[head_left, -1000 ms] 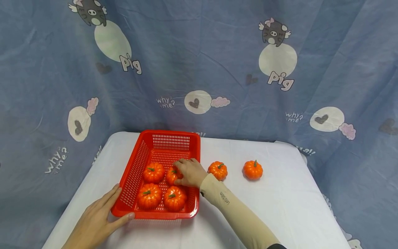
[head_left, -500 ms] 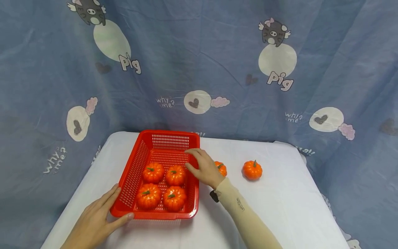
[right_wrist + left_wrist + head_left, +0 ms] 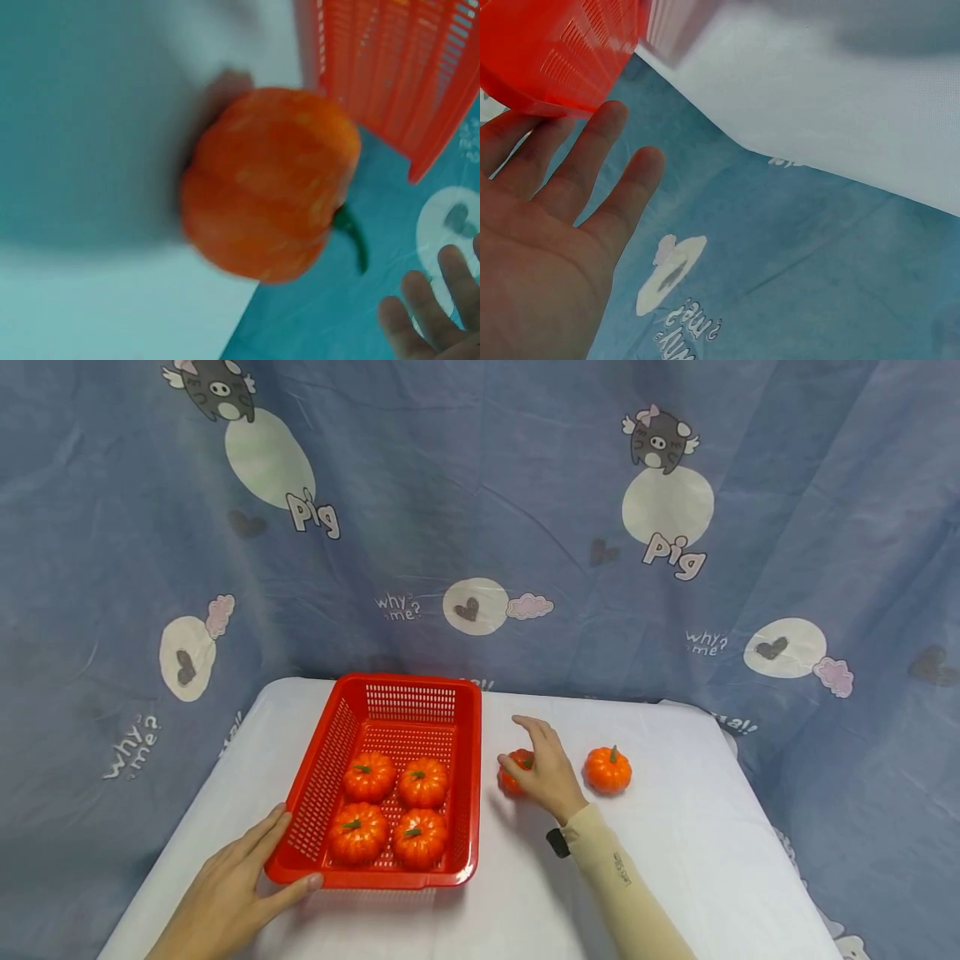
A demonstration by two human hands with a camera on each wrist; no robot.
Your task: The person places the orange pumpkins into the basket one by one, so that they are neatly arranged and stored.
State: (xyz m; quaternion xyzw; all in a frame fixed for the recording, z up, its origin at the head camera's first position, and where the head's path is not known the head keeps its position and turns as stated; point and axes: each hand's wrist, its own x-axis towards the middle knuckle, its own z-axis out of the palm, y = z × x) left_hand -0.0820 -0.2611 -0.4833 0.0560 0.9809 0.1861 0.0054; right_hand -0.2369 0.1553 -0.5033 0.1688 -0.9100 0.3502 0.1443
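Observation:
My left hand [image 3: 232, 881] rests at the near left corner of a red plastic basket [image 3: 375, 880], fingers extended along its side and thumb at the front rim. In the left wrist view its fingertips [image 3: 609, 116] meet the basket's edge. Several small orange pumpkins with green stems, one of them a front pumpkin [image 3: 420, 839], sit inside. My right hand [image 3: 551, 777] hovers over a pumpkin [image 3: 511, 786] on the table right of the basket and partly covers it. Its fingers are spread. The right wrist view shows this pumpkin [image 3: 266, 184] apart from the fingers [image 3: 431, 307].
Another pumpkin [image 3: 608, 770] stands farther right on the white-covered table [image 3: 675, 835]. A blue patterned curtain [image 3: 480, 527] hangs behind the table. The far part of the basket floor [image 3: 408, 737] shows bare mesh.
The right hand has let go of the pumpkin in the basket, lifted out over the right rim and moved right to the nearer table pumpkin. The left hand has stayed in place.

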